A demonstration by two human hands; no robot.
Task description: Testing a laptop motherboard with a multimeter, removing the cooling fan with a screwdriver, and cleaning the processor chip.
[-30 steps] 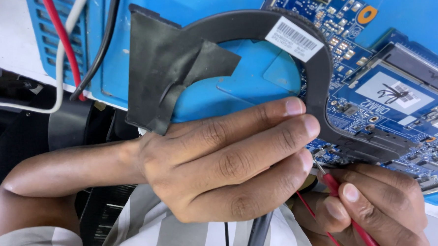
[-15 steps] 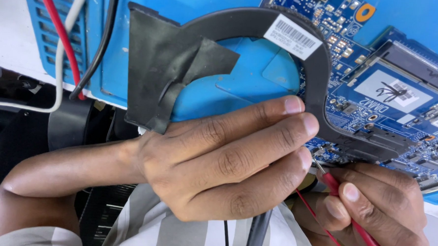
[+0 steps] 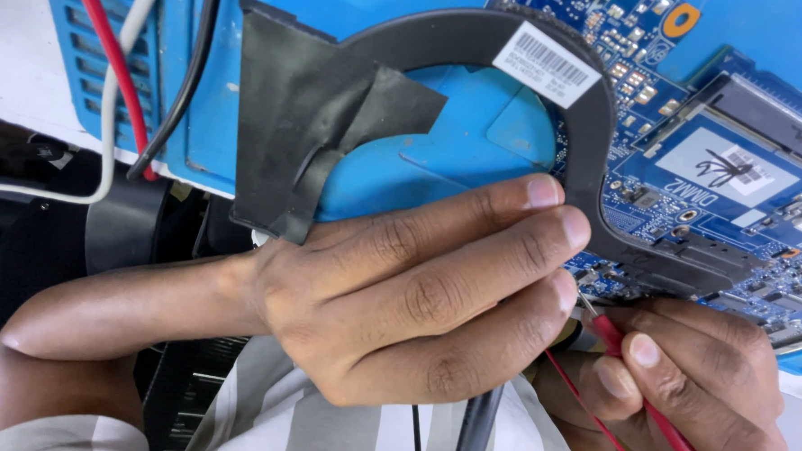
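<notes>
My left hand (image 3: 416, 298) lies flat across the lower edge of a blue circuit board (image 3: 737, 168), its fingertips resting against a curved black heat pipe (image 3: 481, 40) with a white barcode sticker (image 3: 546, 65). Black tape (image 3: 306, 122) covers the pipe's left end. My right hand (image 3: 682, 391) pinches a thin red probe (image 3: 654, 417), whose metal tip touches the board's bottom edge just below my left fingertips.
A blue plastic sheet (image 3: 458, 156) sits under the pipe's arc. Red (image 3: 111, 50), white (image 3: 107, 140) and black (image 3: 187, 72) wires run down a blue vented case (image 3: 75, 49) at the left. A black cable (image 3: 473, 427) hangs over my striped shirt (image 3: 320, 429).
</notes>
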